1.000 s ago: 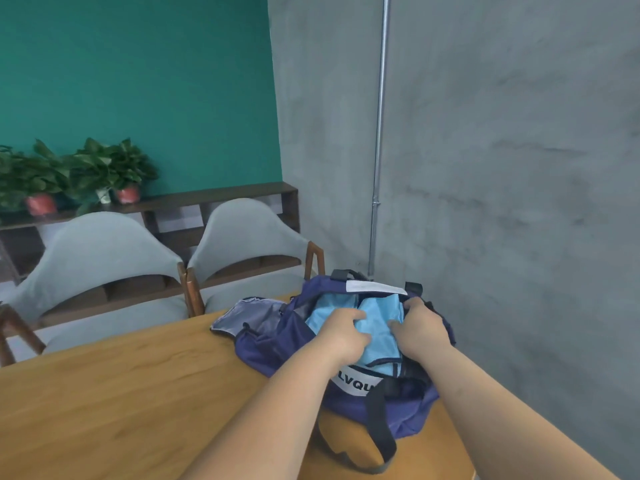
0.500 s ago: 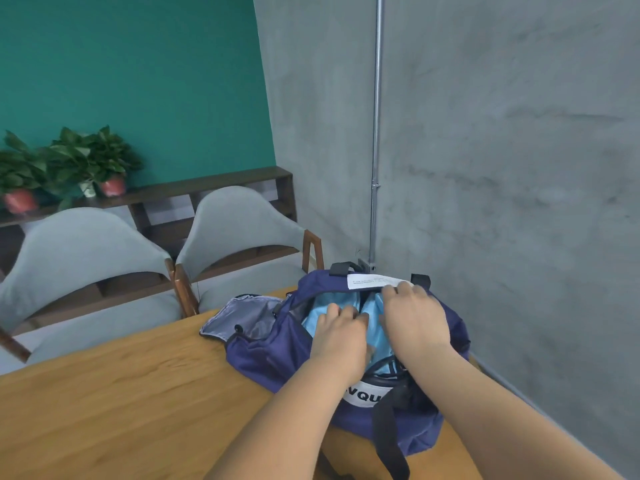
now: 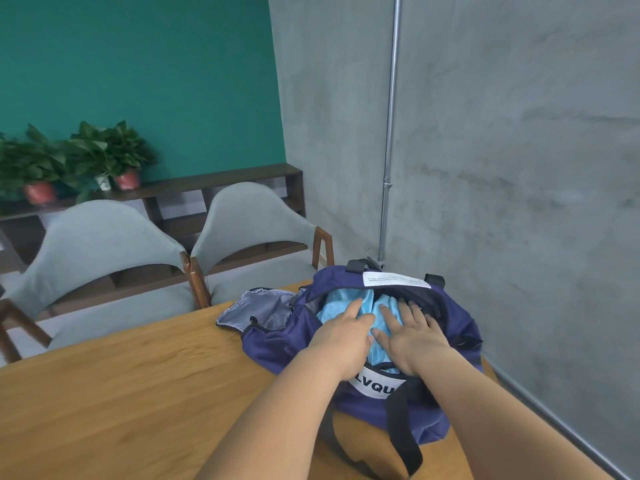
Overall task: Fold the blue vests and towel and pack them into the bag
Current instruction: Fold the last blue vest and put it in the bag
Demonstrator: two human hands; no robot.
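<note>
Now I'm pressing light-blue mesh fabric point(image 3: 333, 303) into the navy cloth bag point(image 3: 277, 344), left hand point(image 3: 341, 337) and right hand point(image 3: 412, 336) straight-fingered; zipping probably follows.

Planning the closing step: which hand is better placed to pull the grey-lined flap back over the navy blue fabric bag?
Probably the left hand: it lies nearest the grey-lined flap, while the right hand presses the light blue cloth on the far side.
</note>
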